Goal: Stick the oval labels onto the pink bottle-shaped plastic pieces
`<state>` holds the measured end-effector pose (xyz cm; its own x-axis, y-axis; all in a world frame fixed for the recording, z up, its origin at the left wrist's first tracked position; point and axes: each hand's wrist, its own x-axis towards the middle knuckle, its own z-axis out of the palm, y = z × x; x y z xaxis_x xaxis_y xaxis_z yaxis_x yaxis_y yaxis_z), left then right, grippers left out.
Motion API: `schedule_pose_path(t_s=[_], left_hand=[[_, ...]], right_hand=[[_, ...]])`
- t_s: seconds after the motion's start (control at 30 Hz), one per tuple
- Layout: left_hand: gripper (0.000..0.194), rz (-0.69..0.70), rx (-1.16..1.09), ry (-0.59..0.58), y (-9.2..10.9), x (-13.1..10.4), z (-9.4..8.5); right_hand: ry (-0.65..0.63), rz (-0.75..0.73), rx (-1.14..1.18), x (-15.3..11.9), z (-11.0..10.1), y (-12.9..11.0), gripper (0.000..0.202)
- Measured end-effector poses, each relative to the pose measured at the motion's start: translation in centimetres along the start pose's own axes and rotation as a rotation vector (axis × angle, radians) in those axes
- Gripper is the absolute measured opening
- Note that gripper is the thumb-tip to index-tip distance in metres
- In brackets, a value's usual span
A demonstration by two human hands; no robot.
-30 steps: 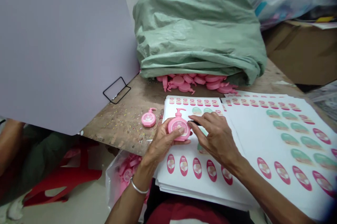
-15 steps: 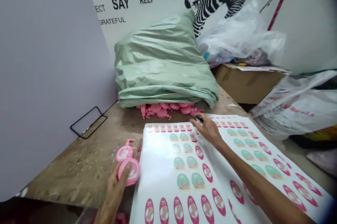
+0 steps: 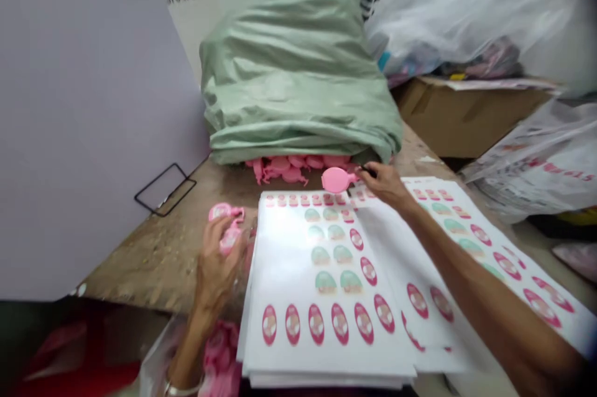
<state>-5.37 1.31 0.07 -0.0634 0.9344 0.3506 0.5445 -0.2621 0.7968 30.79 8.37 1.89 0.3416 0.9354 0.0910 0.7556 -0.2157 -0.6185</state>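
Observation:
My left hand (image 3: 219, 254) is closed around pink plastic pieces (image 3: 219, 211) at the left of the sticker sheets. My right hand (image 3: 380, 182) pinches a thin dark tool, and a round pink piece (image 3: 336, 180) with a narrow neck is at its fingertips, above the top edge of the sheets. The stacked sticker sheets (image 3: 289, 241) carry pink ovals and green half-round prints. A second group of sheets (image 3: 466, 229) lies partly under my right forearm. More pink pieces (image 3: 284, 170) stick out from under the green bag (image 3: 298, 73).
A black wire frame (image 3: 165, 190) lies on the wooden table (image 3: 153, 260) at the left. Cardboard box (image 3: 452, 117) and white plastic bags (image 3: 545, 160) stand at the right. Below the front edge, a bag (image 3: 224, 353) holds pink pieces.
The view has tilted down. A pink piece now shows at my right hand's fingertips. My left hand has moved forward over the pink pieces, its fingers now curled over them.

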Motion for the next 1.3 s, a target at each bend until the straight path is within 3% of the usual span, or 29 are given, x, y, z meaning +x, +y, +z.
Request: schedule_pose_path(t_s=[0.03,0.1,0.17,0.2,0.27,0.37,0.47,0.57,0.7,0.8,0.9,1.0,1.07,1.13,1.2,1.3], left_hand=[[0.04,-0.08,-0.143,-0.133,1.1,0.0,0.4],[0.042,-0.259,-0.456,-0.474,3.1,-0.3,1.7],[0.046,-0.408,-0.722,-0.788,4.5,-1.2,3.0],[0.048,-0.478,-0.82,-0.892,4.9,-1.8,3.5],[0.052,-0.606,-0.935,-0.961,5.4,-3.1,4.1],[0.049,-0.78,-1.07,-0.889,5.0,-4.7,4.1],[0.054,-0.939,-1.274,-0.922,4.3,-5.5,3.5],[0.059,-0.989,-1.405,-0.934,4.6,-5.9,2.8],[0.045,-1.04,-1.415,-0.72,5.8,-5.8,1.6],[0.036,-1.041,-1.396,-0.464,5.3,-5.2,0.4],[0.032,-1.035,-1.298,-0.166,3.7,-4.5,-1.0],[0.032,-0.979,-1.14,-0.029,2.4,-4.5,-1.9],[0.036,-0.959,-1.033,-0.074,2.1,-5.0,-1.6],[0.041,-0.967,-0.965,-0.193,2.0,-5.8,-0.8],[0.048,-0.973,-0.931,-0.288,2.2,-6.4,0.1],[0.058,-0.948,-0.891,-0.336,2.4,-6.9,1.0]], right_hand=[[-0.088,-0.071,0.034,-1.5,-0.7,-0.9,0.03],[-0.409,-0.378,0.159,-4.4,-1.5,-3.0,0.032],[-0.617,-0.522,0.206,-7.1,-1.3,-5.2,0.033],[-0.685,-0.541,0.23,-8.2,-0.9,-6.0,0.032],[-0.748,-0.532,0.284,-10.1,0.3,-6.9,0.032],[-0.693,-0.485,0.383,-11.7,2.1,-6.8,0.031],[-0.522,-0.489,0.475,-12.8,3.1,-6.6,0.025],[-0.344,-0.556,0.525,-13.5,3.6,-7.3,0.015],[-0.219,-0.66,0.521,-14.0,4.0,-8.6,0.012],[-0.194,-0.6,0.454,-13.9,3.4,-8.2,0.027],[-0.199,-0.452,0.295,-14.5,2.3,-5.9,0.04],[-0.185,-0.313,0.025,-16.3,1.5,-1.9,0.06],[-0.083,-0.119,-0.141,-17.8,1.2,0.9,0.071],[-0.02,0.034,-0.253,-19.2,1.3,3.0,0.068],[-0.03,0.089,-0.28,-20.3,1.5,4.0,0.057],[0.025,0.092,-0.206,-21.5,2.2,3.4,0.041]])
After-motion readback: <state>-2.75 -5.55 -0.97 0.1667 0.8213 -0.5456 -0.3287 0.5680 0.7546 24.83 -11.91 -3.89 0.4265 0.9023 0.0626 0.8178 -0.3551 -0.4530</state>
